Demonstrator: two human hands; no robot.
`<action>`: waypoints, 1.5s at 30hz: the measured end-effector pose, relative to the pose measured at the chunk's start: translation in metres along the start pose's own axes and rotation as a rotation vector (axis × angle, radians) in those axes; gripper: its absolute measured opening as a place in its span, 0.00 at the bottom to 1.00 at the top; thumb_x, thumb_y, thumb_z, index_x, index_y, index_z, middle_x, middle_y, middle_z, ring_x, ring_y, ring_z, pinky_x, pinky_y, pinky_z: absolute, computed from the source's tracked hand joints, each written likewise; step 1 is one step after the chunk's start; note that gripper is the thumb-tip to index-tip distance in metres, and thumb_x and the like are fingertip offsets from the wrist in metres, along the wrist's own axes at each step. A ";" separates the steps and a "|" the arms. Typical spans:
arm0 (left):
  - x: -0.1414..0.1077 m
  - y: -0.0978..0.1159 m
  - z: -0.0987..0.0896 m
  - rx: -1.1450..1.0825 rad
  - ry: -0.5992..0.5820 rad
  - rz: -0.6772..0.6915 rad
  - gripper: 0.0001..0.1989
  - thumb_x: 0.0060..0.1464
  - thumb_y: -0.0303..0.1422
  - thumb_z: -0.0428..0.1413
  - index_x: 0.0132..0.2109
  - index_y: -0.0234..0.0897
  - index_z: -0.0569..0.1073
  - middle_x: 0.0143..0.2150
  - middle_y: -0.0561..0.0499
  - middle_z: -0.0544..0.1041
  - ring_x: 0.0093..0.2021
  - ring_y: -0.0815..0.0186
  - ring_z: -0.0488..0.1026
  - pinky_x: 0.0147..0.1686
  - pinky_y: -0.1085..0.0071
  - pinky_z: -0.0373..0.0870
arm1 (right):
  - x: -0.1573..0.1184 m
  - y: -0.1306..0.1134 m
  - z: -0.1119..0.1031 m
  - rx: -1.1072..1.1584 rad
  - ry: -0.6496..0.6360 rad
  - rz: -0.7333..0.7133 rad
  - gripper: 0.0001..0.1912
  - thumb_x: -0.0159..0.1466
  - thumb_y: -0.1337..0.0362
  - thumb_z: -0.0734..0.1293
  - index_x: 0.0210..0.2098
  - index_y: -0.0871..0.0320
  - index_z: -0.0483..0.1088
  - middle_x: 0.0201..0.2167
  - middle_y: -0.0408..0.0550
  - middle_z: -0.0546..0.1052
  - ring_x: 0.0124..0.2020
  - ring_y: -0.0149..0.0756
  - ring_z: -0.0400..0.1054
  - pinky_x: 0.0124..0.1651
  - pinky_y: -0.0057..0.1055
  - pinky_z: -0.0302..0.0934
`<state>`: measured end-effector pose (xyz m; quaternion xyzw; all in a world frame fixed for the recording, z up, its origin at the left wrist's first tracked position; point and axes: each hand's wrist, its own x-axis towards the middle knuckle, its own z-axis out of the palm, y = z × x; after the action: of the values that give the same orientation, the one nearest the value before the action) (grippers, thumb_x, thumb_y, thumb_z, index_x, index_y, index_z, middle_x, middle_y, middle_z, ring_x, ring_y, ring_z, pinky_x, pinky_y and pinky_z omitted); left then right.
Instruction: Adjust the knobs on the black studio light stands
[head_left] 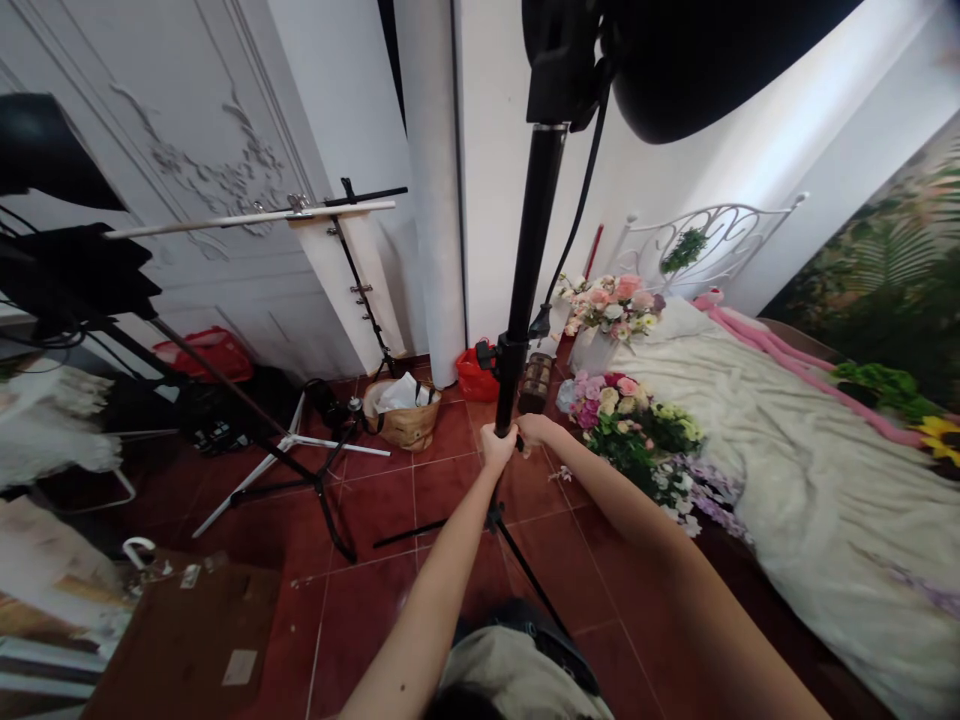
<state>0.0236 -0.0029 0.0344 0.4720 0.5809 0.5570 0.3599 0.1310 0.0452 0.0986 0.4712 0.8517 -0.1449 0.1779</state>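
Wrapping round the stand (pixel 529 240), the left hand (pixel 498 448) makes a closed grip; the right hand (pixel 531 430) is close beside, its grip unclear. The stand rises from the floor (pixel 375 505) near the bed (pixel 787 440). A loosened joint (pixel 512 352) could drop the lamp (pixel 720 60); a snagged cable (pixel 592 165) could tip it.

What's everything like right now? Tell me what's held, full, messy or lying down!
stand: held, legs spread
left hand: closed around the stand
right hand: at the stand, partly hidden
lamp: can't tell if lit
basket: open, white stuff inside
vase: full of flowers
blanket: rumpled
pink toy: stretched out
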 end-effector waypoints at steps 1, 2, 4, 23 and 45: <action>0.000 0.000 0.000 0.005 0.007 0.006 0.16 0.42 0.39 0.57 0.17 0.34 0.64 0.16 0.53 0.65 0.18 0.73 0.61 0.19 0.78 0.54 | -0.003 0.000 0.004 -0.006 0.038 0.007 0.32 0.39 0.61 0.78 0.44 0.57 0.71 0.42 0.51 0.77 0.44 0.45 0.71 0.39 0.27 0.62; 0.000 0.000 0.000 0.008 0.016 0.011 0.17 0.42 0.39 0.57 0.16 0.34 0.63 0.16 0.53 0.64 0.18 0.74 0.61 0.19 0.78 0.54 | -0.007 0.000 0.008 -0.015 0.079 0.014 0.31 0.41 0.61 0.77 0.45 0.57 0.71 0.41 0.52 0.77 0.44 0.45 0.71 0.39 0.27 0.62; -0.001 0.001 0.000 0.012 0.029 0.023 0.17 0.42 0.40 0.57 0.16 0.34 0.62 0.15 0.54 0.63 0.18 0.74 0.60 0.19 0.78 0.53 | -0.016 -0.001 0.015 -0.027 0.164 0.028 0.26 0.47 0.61 0.74 0.46 0.57 0.69 0.41 0.53 0.76 0.43 0.44 0.71 0.39 0.28 0.62; -0.002 0.002 0.000 -0.020 0.030 0.028 0.16 0.41 0.38 0.58 0.16 0.35 0.62 0.16 0.55 0.61 0.19 0.74 0.58 0.20 0.77 0.54 | -0.022 -0.018 0.057 0.051 0.369 0.142 0.17 0.62 0.70 0.59 0.50 0.61 0.65 0.48 0.57 0.71 0.53 0.40 0.61 0.46 0.29 0.60; -0.003 0.007 -0.002 -0.036 0.001 -0.032 0.15 0.40 0.39 0.58 0.17 0.34 0.65 0.16 0.54 0.62 0.19 0.73 0.60 0.19 0.78 0.55 | -0.015 -0.021 0.059 -0.003 0.220 0.134 0.18 0.65 0.69 0.54 0.52 0.66 0.64 0.45 0.61 0.74 0.44 0.43 0.70 0.45 0.33 0.61</action>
<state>0.0231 -0.0069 0.0415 0.4558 0.5786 0.5618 0.3767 0.1306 -0.0011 0.0543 0.5399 0.8328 -0.0786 0.0936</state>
